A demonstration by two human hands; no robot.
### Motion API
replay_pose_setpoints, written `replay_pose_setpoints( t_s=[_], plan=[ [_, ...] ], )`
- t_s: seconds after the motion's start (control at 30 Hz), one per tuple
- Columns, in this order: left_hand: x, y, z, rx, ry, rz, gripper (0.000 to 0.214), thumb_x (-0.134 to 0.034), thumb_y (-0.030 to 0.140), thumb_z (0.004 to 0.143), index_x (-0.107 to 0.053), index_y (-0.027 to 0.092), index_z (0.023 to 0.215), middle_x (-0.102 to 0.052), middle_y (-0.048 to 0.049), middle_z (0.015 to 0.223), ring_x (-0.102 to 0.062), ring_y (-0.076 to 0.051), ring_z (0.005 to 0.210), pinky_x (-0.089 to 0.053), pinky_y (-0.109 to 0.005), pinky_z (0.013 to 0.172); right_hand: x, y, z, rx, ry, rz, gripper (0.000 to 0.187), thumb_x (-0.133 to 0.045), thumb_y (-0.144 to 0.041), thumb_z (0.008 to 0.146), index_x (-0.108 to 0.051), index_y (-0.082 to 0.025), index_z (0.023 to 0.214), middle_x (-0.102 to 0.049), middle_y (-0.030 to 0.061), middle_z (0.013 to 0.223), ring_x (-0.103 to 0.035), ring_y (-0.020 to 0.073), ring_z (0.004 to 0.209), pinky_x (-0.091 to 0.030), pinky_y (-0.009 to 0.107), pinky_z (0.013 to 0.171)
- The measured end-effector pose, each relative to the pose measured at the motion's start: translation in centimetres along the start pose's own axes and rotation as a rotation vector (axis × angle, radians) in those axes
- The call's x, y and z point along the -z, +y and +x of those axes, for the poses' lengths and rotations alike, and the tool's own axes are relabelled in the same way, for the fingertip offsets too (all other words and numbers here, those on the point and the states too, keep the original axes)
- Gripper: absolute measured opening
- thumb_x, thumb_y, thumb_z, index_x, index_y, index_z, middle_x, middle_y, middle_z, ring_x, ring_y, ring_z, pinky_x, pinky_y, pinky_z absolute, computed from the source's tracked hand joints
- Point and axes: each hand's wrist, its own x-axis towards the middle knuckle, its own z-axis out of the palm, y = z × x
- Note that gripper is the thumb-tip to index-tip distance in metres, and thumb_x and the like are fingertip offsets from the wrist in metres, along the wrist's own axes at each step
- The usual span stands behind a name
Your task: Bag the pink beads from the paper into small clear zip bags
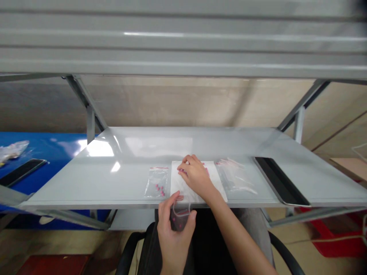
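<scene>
My left hand point(174, 229) is in front of the table edge, thumb and fingers curved round the mouth of a small clear zip bag point(180, 214). That bag gapes open, and a few pink specks show inside it. Over a white sheet point(177, 189) on the table, my right hand point(196, 175) is pinched, with pink beads point(207, 170) partly hidden beneath and beside it. Pink shows between its thumb and fingertips. To the left lies another clear zip bag point(151, 183) holding several pink beads point(161, 190).
A pile of clear zip bags point(236, 177) lies right of the sheet. Farther right is a black tablet point(279, 179). A phone point(24, 171) and a plastic packet point(13, 151) rest on a blue table. A grey shelf point(183, 42) hangs overhead, with metal struts point(87, 101) at the sides.
</scene>
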Motion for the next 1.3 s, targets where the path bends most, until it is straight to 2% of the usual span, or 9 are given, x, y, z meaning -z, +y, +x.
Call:
replay_pose_setpoints(
  t_s=[0.13, 0.3, 0.4, 0.5, 0.57, 0.63, 0.77, 1.17, 1.3],
  plan=[
    [-0.1, 0.1, 0.0, 0.01, 0.0, -0.011, 0.042, -0.076, 0.028, 0.081, -0.065, 0.021, 0.121, -0.07, -0.0081, 0.11, -0.07, -0.024, 0.101, -0.059, -0.035, 0.086, 0.2, -0.5, 0.1, -0.003, 0.013, 0.017, 0.015, -0.07, -0.004, 0.085, -0.076, -0.017, 0.081, -0.065, 0.011, 0.096, -0.058, 0.0276, 0.096, -0.049, 0.046, 0.09],
    [-0.2, 0.1, -0.1, 0.042, -0.015, -0.029, 0.044, -0.075, 0.028, 0.082, -0.063, 0.022, 0.124, -0.069, -0.0071, 0.111, -0.069, -0.023, 0.101, -0.058, -0.035, 0.087, 3.1, -2.3, -1.7, 0.049, 0.007, 0.258, 0.012, -0.076, -0.01, 0.085, -0.076, -0.021, 0.089, -0.064, 0.0048, 0.098, -0.062, 0.0204, 0.096, -0.051, 0.035, 0.09],
    [-0.3, 0.1, -0.2, 0.069, -0.004, -0.07, 0.044, -0.076, 0.03, 0.082, -0.063, 0.023, 0.124, -0.069, -0.0065, 0.112, -0.068, -0.023, 0.103, -0.057, -0.035, 0.09, 5.1, -3.5, -3.2, 0.087, -0.099, 0.486, 0.012, -0.077, -0.014, 0.086, -0.078, -0.024, 0.092, -0.063, 0.0027, 0.097, -0.063, 0.0181, 0.094, -0.05, 0.032, 0.087],
    [-0.3, 0.2, -0.3, 0.091, 0.004, -0.096, 0.045, -0.077, 0.032, 0.081, -0.063, 0.024, 0.123, -0.068, -0.0067, 0.114, -0.067, -0.024, 0.108, -0.056, -0.036, 0.093, 5.7, -3.7, -4.1, 0.12, -0.202, 0.543, 0.011, -0.077, -0.017, 0.086, -0.079, -0.025, 0.093, -0.064, 0.0023, 0.098, -0.064, 0.0166, 0.092, -0.051, 0.029, 0.084],
    [-0.2, 0.2, -0.3, 0.101, -0.002, -0.1, 0.045, -0.077, 0.032, 0.081, -0.063, 0.024, 0.124, -0.068, -0.0069, 0.115, -0.067, -0.024, 0.107, -0.055, -0.036, 0.094, 5.3, -3.0, -4.2, 0.109, -0.167, 0.493, 0.01, -0.076, -0.015, 0.087, -0.078, -0.024, 0.091, -0.065, 0.0023, 0.097, -0.065, 0.0164, 0.091, -0.052, 0.028, 0.083],
    [-0.1, 0.2, -0.3, 0.109, -0.014, -0.099, 0.046, -0.076, 0.032, 0.081, -0.063, 0.024, 0.124, -0.067, -0.0072, 0.114, -0.068, -0.024, 0.104, -0.056, -0.036, 0.092, 4.4, -1.7, -4.0, 0.056, -0.034, 0.362, 0.011, -0.075, -0.011, 0.086, -0.076, -0.022, 0.089, -0.067, 0.0025, 0.092, -0.066, 0.0171, 0.088, -0.052, 0.028, 0.081],
    [-0.1, 0.3, -0.3, 0.108, -0.026, -0.083, 0.045, -0.076, 0.031, 0.082, -0.063, 0.022, 0.124, -0.067, -0.0079, 0.112, -0.067, -0.023, 0.102, -0.056, -0.036, 0.09, 2.4, 0.8, -3.4, -0.034, 0.166, 0.134, 0.014, -0.071, -0.003, 0.084, -0.073, -0.017, 0.084, -0.066, 0.0071, 0.086, -0.063, 0.0244, 0.086, -0.051, 0.038, 0.081],
    [-0.2, 0.3, -0.2, 0.11, -0.013, -0.08, 0.044, -0.076, 0.029, 0.081, -0.064, 0.023, 0.122, -0.068, -0.007, 0.111, -0.068, -0.022, 0.101, -0.056, -0.033, 0.088, 0.3, 1.4, -1.7, -0.023, 0.136, 0.031, 0.014, -0.074, -0.003, 0.08, -0.072, -0.016, 0.077, -0.065, 0.0083, 0.083, -0.06, 0.0264, 0.084, -0.05, 0.041, 0.079],
    [-0.2, 0.6, -0.2, 0.116, -0.005, -0.089, 0.043, -0.076, 0.028, 0.08, -0.064, 0.024, 0.121, -0.068, -0.0061, 0.11, -0.067, -0.022, 0.1, -0.056, -0.033, 0.088, 0.7, 1.1, -1.8, -0.017, 0.135, 0.071, 0.016, -0.074, -0.001, 0.079, -0.071, -0.016, 0.076, -0.064, 0.0076, 0.082, -0.061, 0.0252, 0.083, -0.051, 0.04, 0.079]
  ],
)
